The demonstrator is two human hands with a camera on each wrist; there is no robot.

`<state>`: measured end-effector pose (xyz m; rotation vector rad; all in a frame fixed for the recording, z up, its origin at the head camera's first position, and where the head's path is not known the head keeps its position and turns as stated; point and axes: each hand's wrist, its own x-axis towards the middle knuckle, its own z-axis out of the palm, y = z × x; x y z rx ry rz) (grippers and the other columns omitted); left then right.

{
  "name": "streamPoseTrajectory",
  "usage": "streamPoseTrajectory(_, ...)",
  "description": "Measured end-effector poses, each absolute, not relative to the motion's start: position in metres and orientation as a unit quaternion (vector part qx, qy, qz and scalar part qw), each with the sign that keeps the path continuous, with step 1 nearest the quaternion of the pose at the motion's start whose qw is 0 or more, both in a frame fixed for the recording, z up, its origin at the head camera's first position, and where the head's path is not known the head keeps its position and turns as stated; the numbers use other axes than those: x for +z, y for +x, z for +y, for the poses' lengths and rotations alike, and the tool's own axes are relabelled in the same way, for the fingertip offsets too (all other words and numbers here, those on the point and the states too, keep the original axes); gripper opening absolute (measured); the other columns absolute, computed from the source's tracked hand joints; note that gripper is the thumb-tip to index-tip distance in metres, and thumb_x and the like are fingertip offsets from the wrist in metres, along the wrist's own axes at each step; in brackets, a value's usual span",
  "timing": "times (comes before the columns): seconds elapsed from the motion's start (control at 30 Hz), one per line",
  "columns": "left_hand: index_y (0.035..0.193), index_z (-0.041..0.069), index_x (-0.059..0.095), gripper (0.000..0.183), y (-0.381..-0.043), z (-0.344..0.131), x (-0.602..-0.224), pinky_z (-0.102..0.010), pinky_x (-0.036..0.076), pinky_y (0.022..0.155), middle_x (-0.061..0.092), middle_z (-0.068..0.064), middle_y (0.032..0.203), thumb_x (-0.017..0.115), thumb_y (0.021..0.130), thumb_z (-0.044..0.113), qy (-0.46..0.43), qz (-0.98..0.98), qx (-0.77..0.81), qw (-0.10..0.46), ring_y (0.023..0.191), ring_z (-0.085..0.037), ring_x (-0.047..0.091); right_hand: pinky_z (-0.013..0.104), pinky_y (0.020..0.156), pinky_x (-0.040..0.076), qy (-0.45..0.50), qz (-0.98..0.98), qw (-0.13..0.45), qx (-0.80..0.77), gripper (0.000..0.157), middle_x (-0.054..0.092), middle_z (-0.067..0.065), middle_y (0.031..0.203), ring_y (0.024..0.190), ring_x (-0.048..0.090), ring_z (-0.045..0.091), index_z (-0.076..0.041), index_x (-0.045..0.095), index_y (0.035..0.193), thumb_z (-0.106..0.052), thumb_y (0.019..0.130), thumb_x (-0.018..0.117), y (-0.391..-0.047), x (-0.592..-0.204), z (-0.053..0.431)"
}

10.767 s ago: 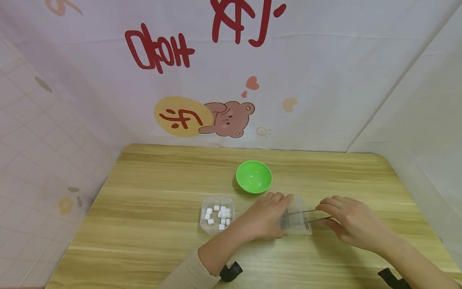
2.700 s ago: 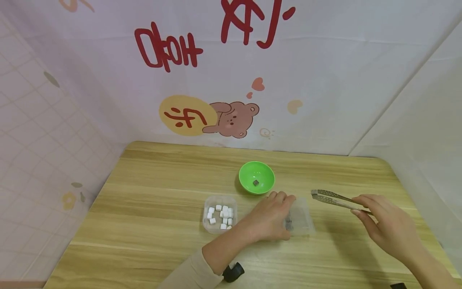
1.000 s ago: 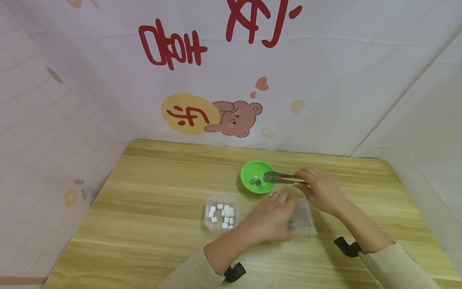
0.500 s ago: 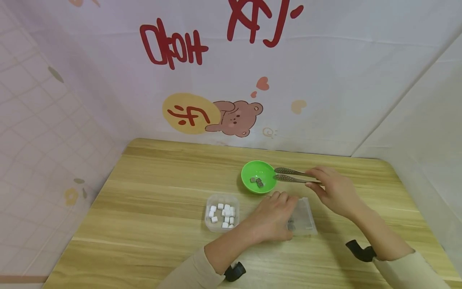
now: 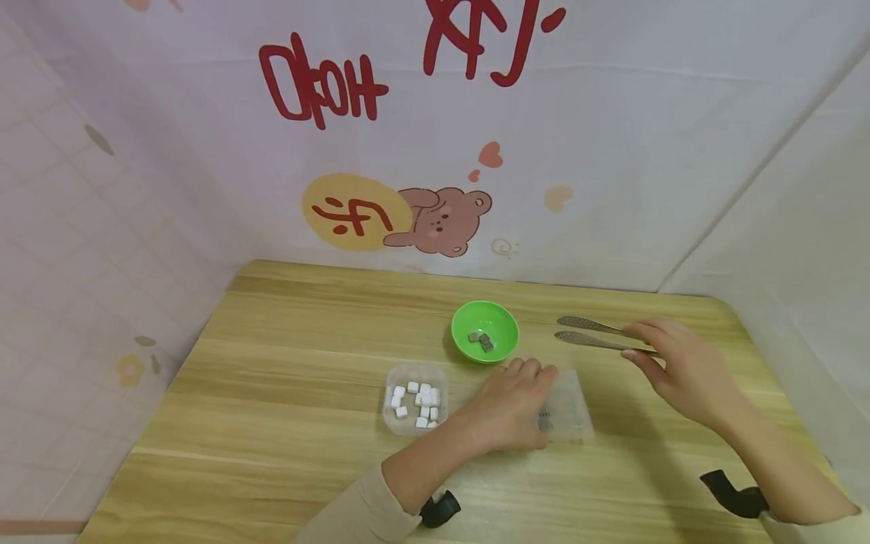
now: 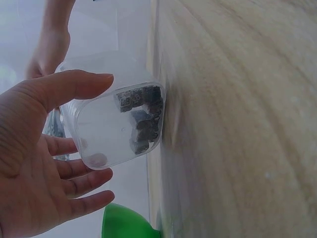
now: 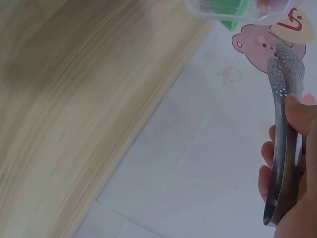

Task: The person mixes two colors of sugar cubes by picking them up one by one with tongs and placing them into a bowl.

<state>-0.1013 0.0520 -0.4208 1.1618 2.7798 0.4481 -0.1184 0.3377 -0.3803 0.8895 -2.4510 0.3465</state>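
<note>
My left hand [image 5: 513, 404] grips a clear plastic container [image 5: 571, 408] from its left side, thumb on one side and fingers on the other. The container lies tipped on its side, its mouth toward the right. Several dark grey cubes [image 6: 143, 124] show through its base in the left wrist view. My right hand [image 5: 680, 370] holds metal tongs [image 7: 285, 148] with perforated tips. Above the table, right of the green bowl [image 5: 503, 321], the tongs are spread with nothing between their tips. Three grey cubes [image 5: 485, 343] lie inside the bowl.
A second clear container [image 5: 389, 412] with several white cubes [image 5: 424, 397] stands left of my left hand, partly behind the forearm. The wooden table [image 5: 292, 363] reaches a printed cloth backdrop [image 5: 584, 136] at the back, with cloth on both sides too.
The tongs first released a grey cube into the bowl, then moved right with my right hand, away from it. The bowl held no cubes earliest on. The left hand keeps its grip.
</note>
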Motion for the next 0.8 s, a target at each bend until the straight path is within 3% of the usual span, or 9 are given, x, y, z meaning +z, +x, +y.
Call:
streamPoseTrajectory(0.33,0.146,0.013,0.049,0.085,-0.101,0.053,-0.423,-0.024,0.043,0.089,0.053,0.004,0.114,0.089,0.076,0.040,0.381,0.913,0.140,0.046,0.100,-0.012,0.046,0.030,0.065,0.049,0.300,-0.908,0.261,0.128,0.067,0.072,0.008,0.104,0.083,0.064,0.024,-0.001,0.073,0.115,-0.060,0.107,0.042,-0.094,-0.390,0.365)
streamPoseTrajectory(0.47,0.147,0.013,0.048,0.087,-0.100,0.054,-0.424,-0.024,0.044,0.090,0.054,0.003,0.116,0.090,0.076,0.041,0.379,0.914,0.139,0.043,0.101,-0.012,0.046,0.027,0.066,0.049,0.283,-0.916,0.253,0.131,0.055,0.073,0.007,0.106,0.088,0.063,0.021,-0.003,0.073,0.117,-0.053,0.105,0.056,-0.081,-0.396,0.374)
streamPoseTrajectory(0.6,0.147,0.012,0.049,0.087,-0.099,0.055,-0.425,-0.024,0.044,0.089,0.054,0.003,0.116,0.090,0.075,0.041,0.382,0.913,0.138,0.036,0.100,-0.012,0.047,0.024,0.067,0.050,0.266,-0.924,0.239,0.132,0.035,0.072,0.005,0.109,0.093,0.060,0.014,-0.006,0.074,0.118,-0.032,0.095,0.076,-0.068,-0.403,0.381)
streamPoseTrajectory(0.7,0.146,0.012,0.049,0.086,-0.098,0.056,-0.426,-0.024,0.043,0.088,0.054,0.003,0.114,0.090,0.075,0.041,0.382,0.913,0.138,0.032,0.099,-0.012,0.046,0.020,0.063,0.050,0.265,-0.926,0.234,0.132,0.034,0.072,0.003,0.111,0.094,0.060,0.011,-0.008,0.074,0.119,-0.025,0.091,0.081,-0.060,-0.410,0.385)
streamPoseTrajectory(0.8,0.144,0.013,0.050,0.084,-0.098,0.056,-0.427,-0.024,0.043,0.088,0.053,0.004,0.112,0.090,0.075,0.041,0.382,0.913,0.137,0.029,0.098,-0.012,0.046,0.018,0.061,0.050,0.272,-0.925,0.231,0.134,0.037,0.071,0.002,0.111,0.093,0.060,0.010,-0.009,0.074,0.120,-0.039,0.098,0.073,-0.055,-0.416,0.386)
